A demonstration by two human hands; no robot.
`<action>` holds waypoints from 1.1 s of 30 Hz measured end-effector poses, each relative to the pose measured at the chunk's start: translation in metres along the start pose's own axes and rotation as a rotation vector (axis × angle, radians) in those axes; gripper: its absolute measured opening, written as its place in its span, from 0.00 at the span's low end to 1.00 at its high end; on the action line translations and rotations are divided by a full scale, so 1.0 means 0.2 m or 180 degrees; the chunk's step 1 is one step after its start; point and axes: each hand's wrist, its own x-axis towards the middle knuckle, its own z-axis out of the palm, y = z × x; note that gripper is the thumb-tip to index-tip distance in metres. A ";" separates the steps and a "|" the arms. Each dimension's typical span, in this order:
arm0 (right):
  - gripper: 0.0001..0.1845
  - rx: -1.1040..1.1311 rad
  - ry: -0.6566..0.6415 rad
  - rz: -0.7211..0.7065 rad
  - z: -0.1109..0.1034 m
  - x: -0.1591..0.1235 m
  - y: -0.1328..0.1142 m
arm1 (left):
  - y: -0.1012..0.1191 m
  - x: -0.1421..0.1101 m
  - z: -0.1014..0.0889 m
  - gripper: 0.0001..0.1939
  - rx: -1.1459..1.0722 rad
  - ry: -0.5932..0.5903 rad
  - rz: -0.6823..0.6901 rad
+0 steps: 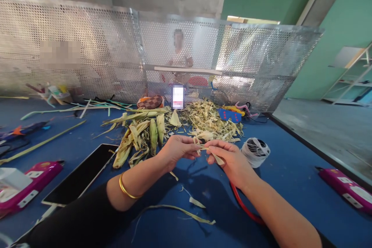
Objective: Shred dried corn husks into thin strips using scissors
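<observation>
Between both hands, above the blue table (270,205), is a thin pale strip of corn husk (218,159). My left hand (181,148) pinches one part of it, where a small loop stands up. My right hand (228,159) closes its fingers on the other part, and a flat end hangs below. Just beyond my left hand lie whole corn husks (139,139), green and dry yellow. A heap of shredded husk (206,120) is behind the hands. Loose husk strips (186,213) lie on the table nearer to me.
To the right of my right hand stands a spool of white string (255,152). A red cord (242,205) runs under my right forearm. At left are a tablet (81,174) and a magenta power strip (37,182); another power strip (347,188) lies right. A perforated metal screen (95,54) closes the back.
</observation>
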 end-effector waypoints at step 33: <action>0.19 -0.3151 0.0751 -0.1576 -0.02 0.05 0.12 | -0.03 -0.06 0.06 0.14 0.0271 -0.0705 -0.0489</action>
